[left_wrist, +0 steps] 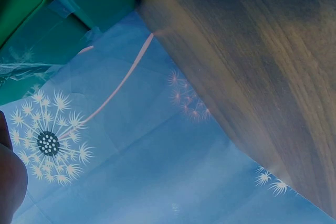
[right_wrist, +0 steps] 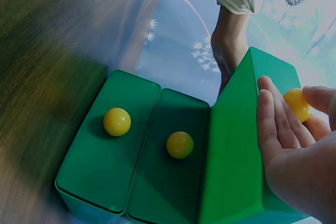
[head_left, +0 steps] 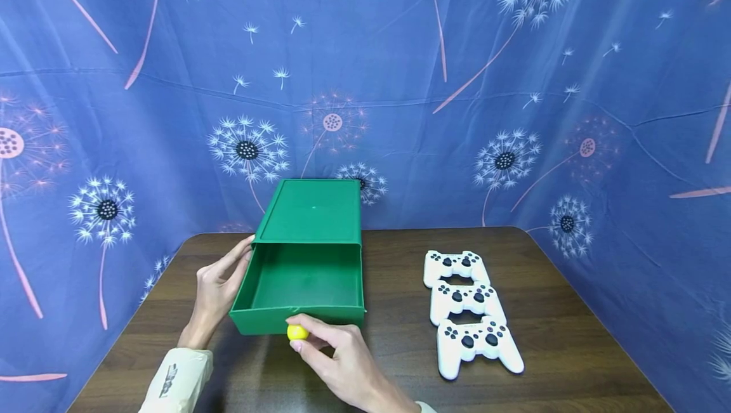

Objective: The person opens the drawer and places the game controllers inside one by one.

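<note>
A green drawer cabinet [head_left: 311, 213] stands on the table, its top drawer [head_left: 263, 323] pulled well out and its bare green floor showing. My right hand [head_left: 348, 353] pinches the round yellow knob [head_left: 297, 332] on that drawer's front between thumb and fingers. The right wrist view shows the same knob [right_wrist: 297, 104], plus a middle drawer [right_wrist: 173, 192] and a bottom drawer [right_wrist: 94, 156], both pushed in, each with a yellow knob. My left hand [head_left: 214, 292] rests along the cabinet's left side, fingers extended; part of it is hidden by the drawer.
To the right on the brown wooden table [head_left: 400, 311], three white game controllers [head_left: 465, 299] lie in a column, one in front of another. Blue cloth [head_left: 400, 127] with dandelion prints hangs behind and around the table. Clear tape [left_wrist: 65, 4] crosses the cabinet's back.
</note>
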`<state>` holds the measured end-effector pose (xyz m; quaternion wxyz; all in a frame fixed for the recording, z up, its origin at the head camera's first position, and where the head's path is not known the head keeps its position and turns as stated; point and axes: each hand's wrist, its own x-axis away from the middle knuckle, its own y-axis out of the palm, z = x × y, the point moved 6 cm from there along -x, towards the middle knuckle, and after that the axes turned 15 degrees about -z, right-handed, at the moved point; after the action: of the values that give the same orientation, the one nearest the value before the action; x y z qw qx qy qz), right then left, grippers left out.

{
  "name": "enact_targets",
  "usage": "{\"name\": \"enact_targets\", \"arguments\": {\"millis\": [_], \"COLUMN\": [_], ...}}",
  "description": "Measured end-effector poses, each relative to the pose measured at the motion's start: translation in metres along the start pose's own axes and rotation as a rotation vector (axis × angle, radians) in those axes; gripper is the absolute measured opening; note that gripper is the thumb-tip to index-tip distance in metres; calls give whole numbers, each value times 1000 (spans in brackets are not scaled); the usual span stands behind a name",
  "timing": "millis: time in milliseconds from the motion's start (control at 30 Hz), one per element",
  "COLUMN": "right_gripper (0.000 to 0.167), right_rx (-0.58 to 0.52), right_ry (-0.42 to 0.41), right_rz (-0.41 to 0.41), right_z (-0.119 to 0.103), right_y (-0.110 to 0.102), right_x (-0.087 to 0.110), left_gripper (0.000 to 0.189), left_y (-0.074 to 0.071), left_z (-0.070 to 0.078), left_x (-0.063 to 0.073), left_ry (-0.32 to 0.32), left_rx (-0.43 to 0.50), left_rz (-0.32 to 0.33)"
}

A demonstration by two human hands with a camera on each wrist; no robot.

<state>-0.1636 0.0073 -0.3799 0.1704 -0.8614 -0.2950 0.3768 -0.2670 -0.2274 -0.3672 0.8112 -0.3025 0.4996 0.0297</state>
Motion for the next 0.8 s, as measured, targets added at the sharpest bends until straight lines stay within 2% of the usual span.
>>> {"name": "enact_targets", "arguments": {"millis": [433, 667, 800], "right_gripper": [29, 27, 28], "right_rx": [-28, 40, 60], "right_ry": [10, -77, -100], "right_rz": [-1, 4, 17], "right_z": [-4, -10, -11], "right_y": [3, 6, 7], "right_x": [5, 5, 6], "left_gripper": [52, 54, 55], "left_y": [-1, -1, -1], "left_z": [3, 2, 1], "left_x": [-1, -1, -1], "left_ry": [7, 4, -8], "left_rx": [3, 7, 4], "left_rz": [0, -5, -8]}}
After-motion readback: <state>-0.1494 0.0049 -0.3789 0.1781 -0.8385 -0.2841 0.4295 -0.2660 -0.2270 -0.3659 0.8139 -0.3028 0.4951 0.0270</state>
